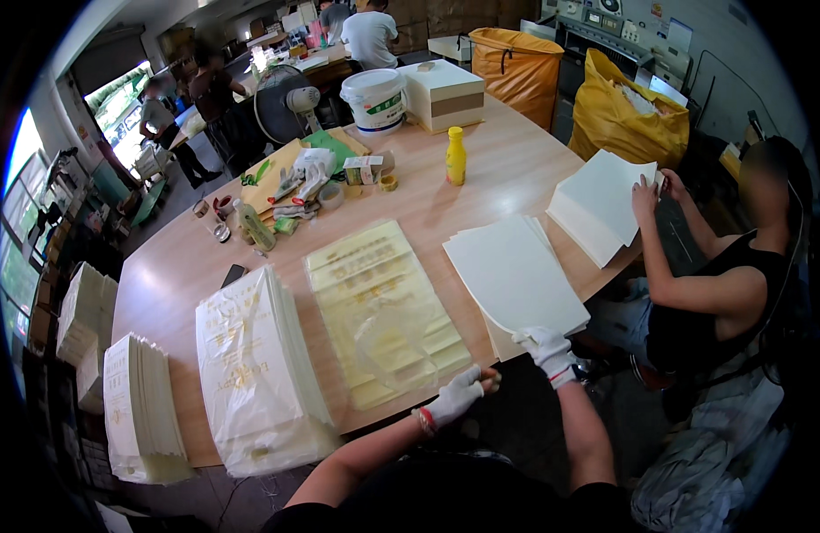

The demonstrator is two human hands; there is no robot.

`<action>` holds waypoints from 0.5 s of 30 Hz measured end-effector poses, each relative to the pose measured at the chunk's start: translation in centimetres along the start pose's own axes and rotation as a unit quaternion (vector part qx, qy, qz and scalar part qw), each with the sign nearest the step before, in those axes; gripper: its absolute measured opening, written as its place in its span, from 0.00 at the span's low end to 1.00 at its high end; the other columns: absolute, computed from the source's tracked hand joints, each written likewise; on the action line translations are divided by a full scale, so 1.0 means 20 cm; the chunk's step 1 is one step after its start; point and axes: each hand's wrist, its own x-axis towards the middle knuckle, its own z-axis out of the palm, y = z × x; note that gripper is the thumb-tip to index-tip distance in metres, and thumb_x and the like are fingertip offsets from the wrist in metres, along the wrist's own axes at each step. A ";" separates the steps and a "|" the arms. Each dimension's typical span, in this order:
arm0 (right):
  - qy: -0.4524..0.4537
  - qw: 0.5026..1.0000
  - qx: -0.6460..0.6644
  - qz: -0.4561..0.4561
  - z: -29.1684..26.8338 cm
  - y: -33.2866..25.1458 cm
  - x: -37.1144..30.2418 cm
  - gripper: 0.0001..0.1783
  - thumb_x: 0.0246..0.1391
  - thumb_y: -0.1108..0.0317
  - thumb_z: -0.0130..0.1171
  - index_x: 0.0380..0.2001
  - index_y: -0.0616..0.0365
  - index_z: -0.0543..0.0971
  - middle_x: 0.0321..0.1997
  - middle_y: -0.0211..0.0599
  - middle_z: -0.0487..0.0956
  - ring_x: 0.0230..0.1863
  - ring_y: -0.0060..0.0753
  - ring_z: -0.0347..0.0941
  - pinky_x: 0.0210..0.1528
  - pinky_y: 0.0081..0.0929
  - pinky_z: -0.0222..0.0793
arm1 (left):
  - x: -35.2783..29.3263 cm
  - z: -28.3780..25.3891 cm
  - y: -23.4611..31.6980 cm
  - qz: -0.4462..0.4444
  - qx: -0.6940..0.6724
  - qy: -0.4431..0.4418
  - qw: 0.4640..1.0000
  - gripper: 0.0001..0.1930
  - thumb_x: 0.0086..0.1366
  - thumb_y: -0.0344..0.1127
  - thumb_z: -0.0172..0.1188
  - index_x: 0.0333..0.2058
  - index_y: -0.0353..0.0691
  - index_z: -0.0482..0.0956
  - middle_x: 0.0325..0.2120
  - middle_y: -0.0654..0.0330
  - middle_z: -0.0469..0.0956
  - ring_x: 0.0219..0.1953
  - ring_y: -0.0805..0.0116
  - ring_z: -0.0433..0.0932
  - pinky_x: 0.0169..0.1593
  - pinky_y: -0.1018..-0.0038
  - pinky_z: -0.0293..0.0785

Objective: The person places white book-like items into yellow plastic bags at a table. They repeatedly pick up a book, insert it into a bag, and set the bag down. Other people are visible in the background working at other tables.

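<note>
Right hand: yours (547, 351), white-gloved, fingers at the near right corner of the sheets; whether they pinch or merely rest there, you cannot tell.
Left hand: yours (459, 395), white-gloved, fingertips bare and loosely bent, at the table's near edge, just beside the bag's near right corner; whether it grips anything, you cannot tell.
Wristband: red (425, 421), on your left wrist.
Sheets: white stack (516, 271), fanned slightly, flat on the table before your right hand.
Bag: pale yellow, gold-printed (367, 271), lying flat left of the sheets, with a clear loop shape across its lower half.
Wrapped stack: tall, white, gold-printed (241, 355), left of the bag, near the table edge.
Second stack: similar, smaller (133, 400), at the table's far left.
Table: light wood (410, 200), bearing all the above.
Co-worker: seated at your right (716, 284), both hands at the edge of another sheet pile (596, 200).
Yellow bottle: upright (455, 158), beyond the sheets.
Clutter: gloves (312, 182), tape roll (389, 183) and greenish bottle (254, 226), beyond the bag.
Far end: white bucket (374, 102) beside a box (441, 93); dark fan (281, 107) to their left.
Sacks: orange (516, 75) and yellow (618, 115), past the table's far right side.
</note>
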 end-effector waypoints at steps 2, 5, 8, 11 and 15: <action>0.048 0.978 -0.173 -0.104 -0.09 -0.39 -0.02 0.09 0.45 0.58 0.58 0.26 0.49 0.78 0.27 0.36 0.77 0.32 0.42 0.73 0.36 0.35 0.69 | 0.14 -0.01 -0.08 -0.108 -0.364 -0.006 0.925 0.13 0.63 0.34 0.46 0.45 0.38 0.69 0.40 0.56 0.74 0.43 0.65 0.73 0.48 0.70 0.69; -0.053 0.990 0.024 -0.128 -0.10 -0.59 -0.17 0.12 0.46 0.56 0.57 0.29 0.52 0.77 0.30 0.36 0.77 0.33 0.41 0.73 0.39 0.36 0.68 | 0.24 -0.17 -0.18 -0.122 -0.241 -0.027 0.962 0.18 0.58 0.32 0.49 0.49 0.38 0.67 0.41 0.53 0.72 0.45 0.64 0.70 0.51 0.69 0.66; 0.106 0.964 0.209 0.123 0.02 -0.22 -0.39 0.07 0.48 0.70 0.55 0.32 0.59 0.77 0.35 0.41 0.78 0.39 0.36 0.74 0.46 0.32 0.69 | -0.06 -0.25 0.07 -0.076 0.102 -0.003 0.992 0.19 0.53 0.29 0.49 0.46 0.35 0.69 0.35 0.58 0.74 0.38 0.66 0.73 0.43 0.71 0.70; 0.127 0.943 0.280 0.124 0.40 -0.01 -0.59 0.15 0.55 0.66 0.51 0.45 0.61 0.72 0.38 0.40 0.77 0.41 0.32 0.73 0.47 0.32 0.68 | -0.20 -0.11 0.24 -0.124 0.363 -0.014 0.923 0.26 0.51 0.38 0.53 0.49 0.31 0.64 0.39 0.47 0.72 0.44 0.56 0.71 0.49 0.67 0.66; 0.131 0.862 0.395 0.291 0.44 -0.70 -0.34 0.22 0.53 0.62 0.57 0.47 0.65 0.68 0.44 0.36 0.73 0.41 0.33 0.71 0.43 0.29 0.68 | -0.27 0.09 -0.13 0.106 0.637 0.062 0.761 0.39 0.45 0.42 0.60 0.53 0.28 0.56 0.58 0.34 0.45 0.58 0.34 0.48 0.59 0.51 0.49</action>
